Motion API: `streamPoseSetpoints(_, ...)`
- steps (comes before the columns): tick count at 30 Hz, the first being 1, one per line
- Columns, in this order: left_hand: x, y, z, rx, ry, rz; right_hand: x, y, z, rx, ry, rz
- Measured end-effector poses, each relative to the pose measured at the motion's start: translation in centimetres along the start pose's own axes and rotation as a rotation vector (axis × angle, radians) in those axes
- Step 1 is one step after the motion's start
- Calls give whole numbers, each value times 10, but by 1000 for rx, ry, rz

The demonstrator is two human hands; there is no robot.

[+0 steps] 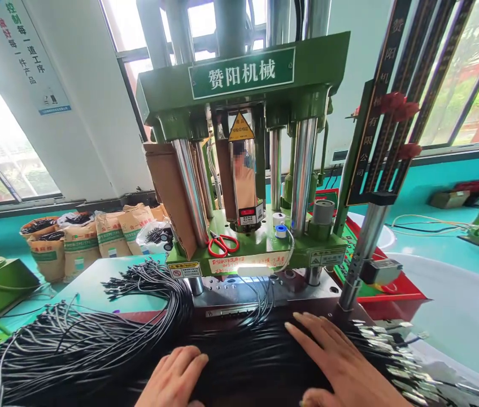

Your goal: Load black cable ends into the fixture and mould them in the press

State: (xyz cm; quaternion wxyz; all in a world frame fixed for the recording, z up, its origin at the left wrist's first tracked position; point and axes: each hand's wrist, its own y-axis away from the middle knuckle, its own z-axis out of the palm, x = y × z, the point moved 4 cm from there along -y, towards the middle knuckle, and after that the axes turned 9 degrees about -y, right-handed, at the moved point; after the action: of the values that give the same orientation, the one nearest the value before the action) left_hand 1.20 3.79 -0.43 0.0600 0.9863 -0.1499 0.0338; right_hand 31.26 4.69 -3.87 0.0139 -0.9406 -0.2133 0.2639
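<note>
My left hand [175,376] rests on a thick bundle of black cables [243,362] at the bottom centre, fingers loosely curled and together, holding nothing I can make out. My right hand [335,359] lies flat on the same bundle, fingers stretched out and spread. The cables run under the green press machine [243,96], several wire ends reaching into its mould area [260,294]. More black cables [65,339] fan out to the left, and metal terminal ends [396,350] lie to the right.
Red-handled scissors [223,245] and small tape rolls [281,226] sit on the green machine bed. Brown sacks [78,240] stand at the left wall. A white tub [460,305] is at the right beside a red panel [375,282]. A safety light bar [396,113] rises at right.
</note>
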Motion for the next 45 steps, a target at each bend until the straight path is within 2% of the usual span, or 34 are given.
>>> streamPoseSetpoints(4,-4,3,3,-2,-55,-60,10,0,12,9,111,-20)
streamPoseSetpoints(8,-1,3,-1,8,9,-43,7,4,12,24,125,-41)
streamPoseSetpoints(13,3,-2,-11,-5,130,20,-34,-15,9,-4,35,-39)
streamPoseSetpoints(16,2,-2,-18,-51,191,50,-63,-28,13,-33,-42,-102)
streamPoseSetpoints(19,-3,-1,-27,-57,293,84,-77,-35,14,-7,-72,-153)
streamPoseSetpoints(24,-7,-4,-33,-58,419,100,-77,-43,7,2,-171,-103)
streamPoseSetpoints(29,13,-13,-28,-32,404,102,-71,-51,2,-34,-369,-29)
streamPoseSetpoints(34,34,-26,-24,16,408,196,-70,-58,1,-72,-332,-12)
streamPoseSetpoints(37,34,-27,-22,37,438,199,-72,-60,1,-81,-319,-32)
streamPoseSetpoints(42,30,-23,-17,65,461,170,-75,-59,-4,-21,-340,-58)
streamPoseSetpoints(45,30,-23,-14,76,472,166,-76,-60,-3,-54,-341,-71)
